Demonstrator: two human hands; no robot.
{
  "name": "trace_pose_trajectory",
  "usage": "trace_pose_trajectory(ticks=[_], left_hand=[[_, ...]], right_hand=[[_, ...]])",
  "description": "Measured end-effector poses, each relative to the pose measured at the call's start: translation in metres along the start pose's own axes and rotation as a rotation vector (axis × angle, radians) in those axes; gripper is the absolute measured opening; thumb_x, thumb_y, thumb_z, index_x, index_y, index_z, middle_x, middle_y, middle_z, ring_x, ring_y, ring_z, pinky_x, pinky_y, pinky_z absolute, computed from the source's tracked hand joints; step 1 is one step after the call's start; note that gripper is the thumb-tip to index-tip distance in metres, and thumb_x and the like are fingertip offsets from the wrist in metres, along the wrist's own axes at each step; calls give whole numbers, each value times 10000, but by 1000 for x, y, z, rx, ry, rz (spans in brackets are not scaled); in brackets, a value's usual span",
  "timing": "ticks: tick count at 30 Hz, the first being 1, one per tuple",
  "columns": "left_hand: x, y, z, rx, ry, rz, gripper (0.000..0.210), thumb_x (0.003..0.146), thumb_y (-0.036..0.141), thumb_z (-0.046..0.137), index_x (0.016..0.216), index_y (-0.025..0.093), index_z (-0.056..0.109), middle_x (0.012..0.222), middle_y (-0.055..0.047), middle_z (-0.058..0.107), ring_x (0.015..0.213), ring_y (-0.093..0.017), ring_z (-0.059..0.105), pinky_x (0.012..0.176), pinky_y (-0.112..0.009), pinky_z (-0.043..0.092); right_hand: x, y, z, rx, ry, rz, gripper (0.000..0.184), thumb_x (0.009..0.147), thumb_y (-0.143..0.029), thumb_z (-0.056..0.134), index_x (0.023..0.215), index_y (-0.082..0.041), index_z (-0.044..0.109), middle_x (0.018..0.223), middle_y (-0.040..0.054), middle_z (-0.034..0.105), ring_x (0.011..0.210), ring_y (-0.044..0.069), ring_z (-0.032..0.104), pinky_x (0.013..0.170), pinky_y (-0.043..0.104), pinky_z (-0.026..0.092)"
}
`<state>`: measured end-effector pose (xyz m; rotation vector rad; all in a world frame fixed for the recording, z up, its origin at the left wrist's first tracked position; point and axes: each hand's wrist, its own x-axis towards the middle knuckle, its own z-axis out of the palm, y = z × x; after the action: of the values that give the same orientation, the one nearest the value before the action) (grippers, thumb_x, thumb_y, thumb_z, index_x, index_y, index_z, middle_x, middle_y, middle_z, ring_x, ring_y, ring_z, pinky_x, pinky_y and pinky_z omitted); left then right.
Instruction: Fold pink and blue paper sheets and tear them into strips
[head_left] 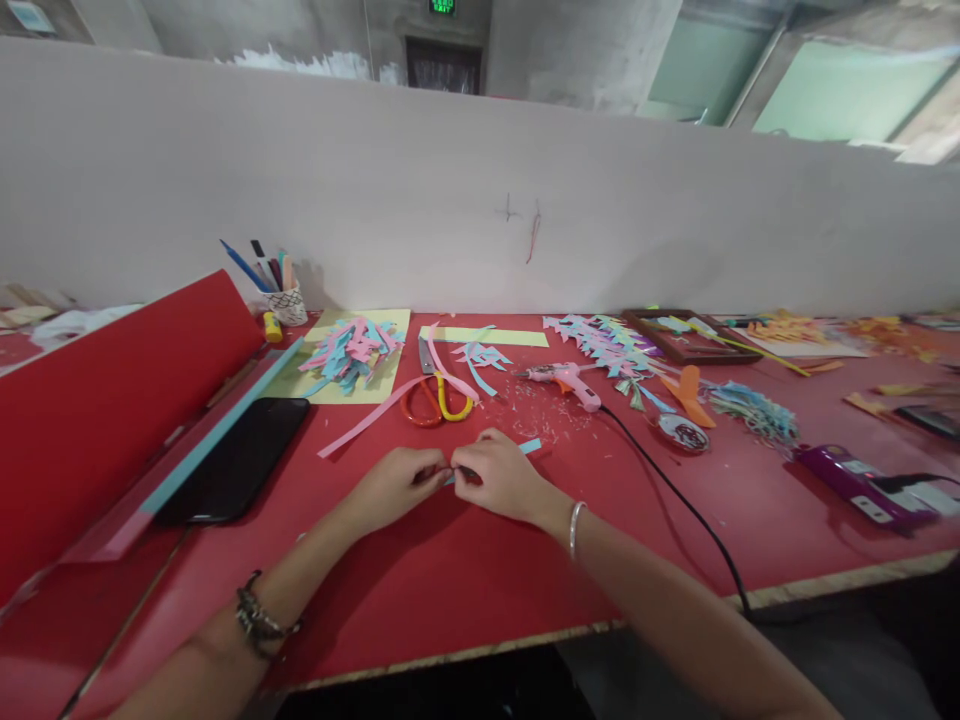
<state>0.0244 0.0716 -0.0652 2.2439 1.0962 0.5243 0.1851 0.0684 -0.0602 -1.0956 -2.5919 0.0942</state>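
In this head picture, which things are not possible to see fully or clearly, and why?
Head view:
Blue strip at the right hand: partly hidden by that hand.
Red board: left end cut off by the picture's edge.
Exit sign: upper characters too small, blurred.
Purple power strip: markings too small.

- The bare left forearm (319,560) reaches forward and inward.
- The left hand (397,487) curls, thumb and forefinger pinched.
- The right forearm (660,600), bare too, slants inward.
- The right hand (501,475) bends its fingers over.
- From here, both hands' fingertips nearly meet.
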Motion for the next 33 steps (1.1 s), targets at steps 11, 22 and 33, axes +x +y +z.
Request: trace_pose_trajectory(ticks=[11, 22, 33], left_hand=[[-2, -8, -16, -33, 25, -73, 282, 756, 387, 309, 602, 181, 425, 531, 48, 381, 495, -95, 329, 477, -209, 248], [-3, -2, -19, -78, 65, -48, 278, 753, 393, 299, 602, 187, 408, 542, 46, 386, 507, -96, 340, 487, -208, 268], [-4, -8, -8, 1, 17, -9, 247, 780, 331, 327, 672, 175, 484, 570, 31, 472, 517, -96, 392, 498, -200, 288]], right_hand=[[-7, 39, -24, 32, 12, 212, 92, 638, -129, 480, 560, -165, 514, 538, -28, 535, 500, 76, 377, 518, 199, 210], [-16, 61, -38, -117, 386, 158, 144, 649, -123, 411, 516, -175, 426, 464, -33, 453, 462, 80, 353, 515, 204, 239], [-7, 34, -25, -89, 369, -93, 152, 755, -215, 413, 665, -178, 529, 756, 49, 593, 738, 159, 499, 705, 281, 335]])
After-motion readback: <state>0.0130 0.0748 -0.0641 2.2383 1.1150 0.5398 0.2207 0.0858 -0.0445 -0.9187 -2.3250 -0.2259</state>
